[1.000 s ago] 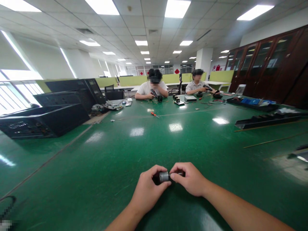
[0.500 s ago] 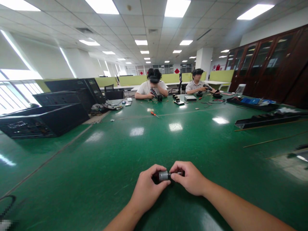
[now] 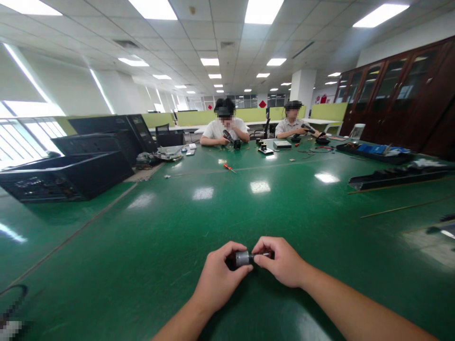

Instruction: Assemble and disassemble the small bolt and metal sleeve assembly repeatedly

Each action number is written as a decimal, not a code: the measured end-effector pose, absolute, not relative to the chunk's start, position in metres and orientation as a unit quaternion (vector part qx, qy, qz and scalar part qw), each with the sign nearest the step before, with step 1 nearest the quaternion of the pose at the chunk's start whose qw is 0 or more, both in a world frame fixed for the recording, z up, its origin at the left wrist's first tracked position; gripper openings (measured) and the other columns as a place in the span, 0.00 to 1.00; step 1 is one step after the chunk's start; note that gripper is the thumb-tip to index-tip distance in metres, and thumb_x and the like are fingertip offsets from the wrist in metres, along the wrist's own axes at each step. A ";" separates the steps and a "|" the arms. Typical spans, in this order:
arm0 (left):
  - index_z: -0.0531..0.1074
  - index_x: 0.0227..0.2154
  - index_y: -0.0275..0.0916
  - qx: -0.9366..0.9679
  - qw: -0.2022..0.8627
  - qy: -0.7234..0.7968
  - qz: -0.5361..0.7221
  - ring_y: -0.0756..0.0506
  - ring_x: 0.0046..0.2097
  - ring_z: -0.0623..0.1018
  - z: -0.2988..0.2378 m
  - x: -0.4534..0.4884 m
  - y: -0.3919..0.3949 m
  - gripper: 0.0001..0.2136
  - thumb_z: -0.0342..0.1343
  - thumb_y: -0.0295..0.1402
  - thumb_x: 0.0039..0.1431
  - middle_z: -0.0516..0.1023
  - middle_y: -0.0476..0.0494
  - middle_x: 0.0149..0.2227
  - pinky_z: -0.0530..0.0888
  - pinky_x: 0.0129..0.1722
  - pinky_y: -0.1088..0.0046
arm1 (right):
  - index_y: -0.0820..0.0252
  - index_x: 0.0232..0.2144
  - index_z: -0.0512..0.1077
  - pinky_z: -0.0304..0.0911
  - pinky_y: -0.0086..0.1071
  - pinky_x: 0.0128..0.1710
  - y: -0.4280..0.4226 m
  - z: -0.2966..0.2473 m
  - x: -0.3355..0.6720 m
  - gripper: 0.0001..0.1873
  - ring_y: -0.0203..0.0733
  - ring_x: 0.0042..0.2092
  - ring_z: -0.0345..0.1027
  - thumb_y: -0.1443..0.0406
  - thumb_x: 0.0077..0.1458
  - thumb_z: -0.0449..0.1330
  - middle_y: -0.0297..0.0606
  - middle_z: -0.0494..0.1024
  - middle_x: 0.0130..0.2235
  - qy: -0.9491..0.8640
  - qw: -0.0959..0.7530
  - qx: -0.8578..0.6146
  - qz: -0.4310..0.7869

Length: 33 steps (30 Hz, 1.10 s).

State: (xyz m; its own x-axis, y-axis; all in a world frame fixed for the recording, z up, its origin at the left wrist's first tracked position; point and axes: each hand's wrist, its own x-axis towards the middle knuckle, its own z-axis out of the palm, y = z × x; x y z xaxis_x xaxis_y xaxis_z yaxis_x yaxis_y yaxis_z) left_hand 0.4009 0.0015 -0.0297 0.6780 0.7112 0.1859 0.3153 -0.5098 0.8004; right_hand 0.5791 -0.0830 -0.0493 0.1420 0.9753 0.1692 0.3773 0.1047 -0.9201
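Note:
In the head view, just above the green table, my left hand [image 3: 219, 274] curls its thumb and fingers around a small cylindrical motor [image 3: 243, 258] with a silver-grey metal casing. Its left end is dark and partly hidden inside the palm. My right hand [image 3: 279, 263] pinches the dark, narrower part at the motor's right end between thumb and fingers. A bit of shiny metal shows between those fingers, but its shape is mostly covered. The motor lies sideways, and the two hands are nearly touching.
An orange-handled screwdriver [image 3: 229, 167] lies ahead on the green table [image 3: 170, 222]. Black computer cases [image 3: 67, 177] stand at left. Black metal trays [image 3: 398, 175] lie at right. Across the table, two people [image 3: 224, 128] work with hand tools beside small parts and wires.
Both hands keep their hold on the motor with almost no movement. The camera view has shifted very slightly. Across the table, one person's head has moved a little.

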 end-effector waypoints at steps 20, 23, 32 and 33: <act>0.77 0.36 0.43 0.842 0.385 0.297 0.234 0.45 0.36 0.77 -0.029 0.399 0.004 0.11 0.64 0.27 0.48 0.80 0.51 0.33 0.70 0.38 0.70 | 0.60 0.30 0.75 0.60 0.28 0.33 -0.083 -0.050 0.577 0.03 0.37 0.32 0.69 0.69 0.52 0.60 0.33 0.78 0.30 -0.585 0.456 -0.600 0.299; 0.76 0.37 0.43 0.842 0.383 0.297 0.236 0.45 0.37 0.77 -0.030 0.399 0.005 0.11 0.64 0.28 0.48 0.80 0.51 0.34 0.69 0.39 0.70 | 0.60 0.31 0.75 0.60 0.28 0.33 -0.082 -0.051 0.576 0.03 0.37 0.32 0.70 0.69 0.53 0.60 0.33 0.78 0.30 -0.585 0.458 -0.599 0.298; 0.76 0.37 0.43 0.836 0.395 0.303 0.233 0.45 0.37 0.77 -0.034 0.399 0.005 0.11 0.64 0.28 0.48 0.80 0.52 0.34 0.70 0.39 0.70 | 0.60 0.31 0.75 0.59 0.27 0.31 -0.083 -0.051 0.576 0.03 0.37 0.31 0.68 0.69 0.50 0.62 0.32 0.76 0.29 -0.584 0.451 -0.608 0.292; 0.76 0.37 0.43 0.836 0.394 0.303 0.232 0.45 0.37 0.77 -0.034 0.399 0.005 0.11 0.64 0.28 0.48 0.80 0.52 0.34 0.70 0.39 0.70 | 0.60 0.31 0.75 0.59 0.27 0.31 -0.083 -0.051 0.576 0.03 0.36 0.31 0.68 0.69 0.50 0.62 0.32 0.76 0.29 -0.584 0.450 -0.610 0.291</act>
State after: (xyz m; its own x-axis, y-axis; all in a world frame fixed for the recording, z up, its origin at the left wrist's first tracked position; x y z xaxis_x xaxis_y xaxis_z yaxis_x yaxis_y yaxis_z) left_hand 0.3992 0.0052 -0.0336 0.7084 0.6896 0.1502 0.3237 -0.5066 0.7991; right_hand 0.5757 -0.0833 -0.0507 0.1480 0.9740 0.1714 0.4511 0.0877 -0.8882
